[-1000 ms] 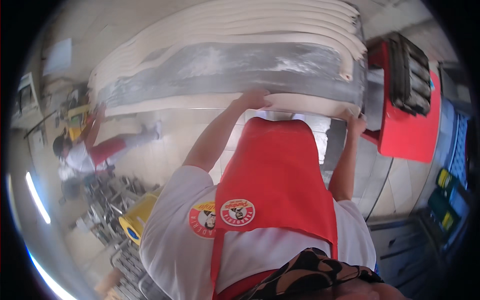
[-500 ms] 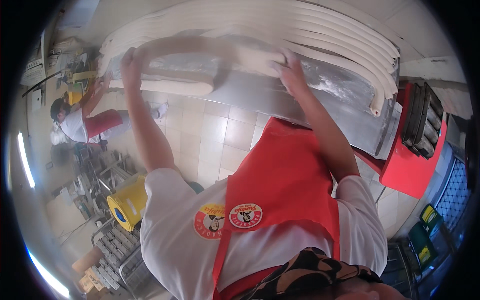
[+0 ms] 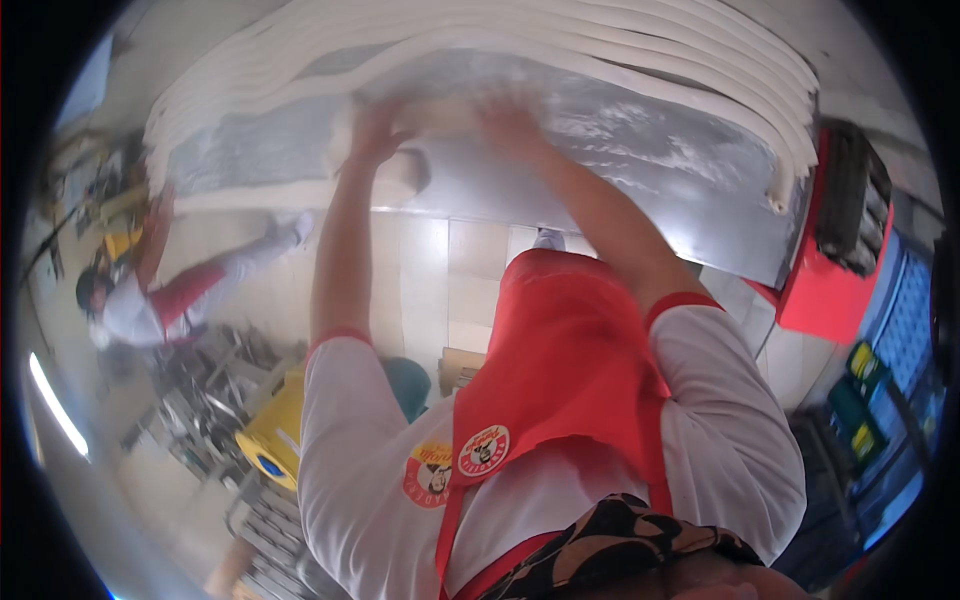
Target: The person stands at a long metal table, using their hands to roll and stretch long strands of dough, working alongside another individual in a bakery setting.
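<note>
Over the floured metal table, my left hand (image 3: 378, 132) and my right hand (image 3: 511, 118) reach forward, both blurred by motion. Their fingers look stretched out, and the left thumb stands apart. A pale length of dough (image 3: 440, 114) lies between and under them, its outline smeared. Beside my left hand, the rounded end of a dough rope (image 3: 398, 176) rests close to the near table edge; the rope runs off to the left. Whether the two pieces join, I cannot tell.
Long dough ropes (image 3: 680, 50) lie side by side along the far part of the table (image 3: 640, 170). Dark metal pans (image 3: 852, 200) rest on a red stand (image 3: 830, 290) at the right. A co-worker (image 3: 150, 300) is at the table's left end. A yellow bucket (image 3: 275, 430) stands lower left.
My hands have come closer together, the left moving right and the right moving left. The dough strip that stretched between them now looks shorter and lower, and my right hand no longer grips its end.
</note>
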{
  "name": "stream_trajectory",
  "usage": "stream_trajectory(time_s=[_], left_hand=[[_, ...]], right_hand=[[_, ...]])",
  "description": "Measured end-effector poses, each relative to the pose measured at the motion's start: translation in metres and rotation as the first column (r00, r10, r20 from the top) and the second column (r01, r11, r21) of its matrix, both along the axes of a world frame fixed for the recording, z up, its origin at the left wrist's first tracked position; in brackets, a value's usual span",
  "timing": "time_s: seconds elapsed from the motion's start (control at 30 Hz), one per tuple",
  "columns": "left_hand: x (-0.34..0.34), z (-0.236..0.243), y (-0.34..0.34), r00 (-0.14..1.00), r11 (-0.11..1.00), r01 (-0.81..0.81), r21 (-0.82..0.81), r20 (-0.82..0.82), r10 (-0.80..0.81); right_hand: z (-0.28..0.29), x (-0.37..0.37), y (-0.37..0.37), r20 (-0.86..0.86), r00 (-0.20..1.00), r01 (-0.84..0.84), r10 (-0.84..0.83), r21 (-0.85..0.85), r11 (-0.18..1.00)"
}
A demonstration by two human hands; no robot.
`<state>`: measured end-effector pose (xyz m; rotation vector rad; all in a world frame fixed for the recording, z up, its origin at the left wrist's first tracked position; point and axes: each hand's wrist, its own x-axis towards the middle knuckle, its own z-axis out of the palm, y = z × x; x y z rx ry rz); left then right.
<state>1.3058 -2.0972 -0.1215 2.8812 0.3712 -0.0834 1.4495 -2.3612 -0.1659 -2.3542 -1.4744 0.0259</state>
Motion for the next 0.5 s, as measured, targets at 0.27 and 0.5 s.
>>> stream_trajectory(time_s=[0.27, 0.5], left_hand=[[0.096, 0.016, -0.1, 0.914, 0.895, -0.214, -0.39, -0.404, 0.042], [0.206, -0.08, -0.368, 0.919, 0.84, 0.393, -0.373, 0.19, -0.345]], right_hand=[[-0.012, 0.088, -0.146, -0.091, 0.995, 0.044, -0.049, -0.056, 0.997], [0.014, 0.145, -0.43, 0.054, 0.888, 0.428, -0.457, -0.461, 0.777]])
